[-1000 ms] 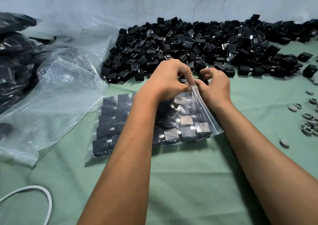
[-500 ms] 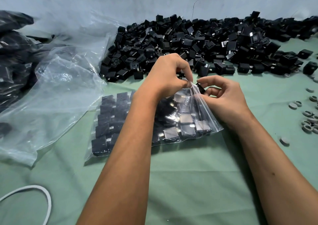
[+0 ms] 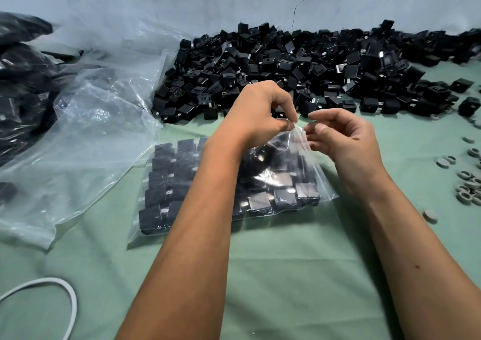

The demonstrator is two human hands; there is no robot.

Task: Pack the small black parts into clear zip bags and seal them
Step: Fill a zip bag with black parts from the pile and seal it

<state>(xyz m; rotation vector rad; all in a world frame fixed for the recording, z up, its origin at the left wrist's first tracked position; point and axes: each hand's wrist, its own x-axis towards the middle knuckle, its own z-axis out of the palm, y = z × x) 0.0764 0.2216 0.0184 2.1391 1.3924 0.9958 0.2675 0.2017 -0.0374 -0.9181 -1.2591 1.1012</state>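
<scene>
Currently: zip bag (image 3: 309, 181) flat on the green-covered table (image 3: 286, 274), frame centre, packed with black parts (image 3: 260, 201) in rough rows. Top right corner of bag lifted off the table.

Left hand (image 3: 256, 116): thumb and forefinger pinching the bag's top edge at that raised corner, other fingers curled. Forearm crossing over the bag's middle, hiding part of the contents.

Right hand (image 3: 343, 139): just at 3 o'clock of the left, fingers loosely curled, fingertips (image 3: 312, 134) at the same edge of plastic. Touching or actually gripping, cannot tell; film too clear and thin there.

Seal state of the zip strip: cannot tell, hidden by the left hand.

Loose pile of black parts (image 3: 299, 71) at 12 o'clock of the bag, running along the wall (image 3: 208, 1) out to 2 o'clock.

Large crumpled clear bag (image 3: 86, 142) at 9 to 10 o'clock, near the zip bag. Dark filled bags (image 3: 20, 79) beyond it at frame edge, blurred.

Small grey rings (image 3: 466, 181) scattered at 3 o'clock, well apart from the bag.

White cable loop (image 3: 70, 298) at 7 o'clock.
</scene>
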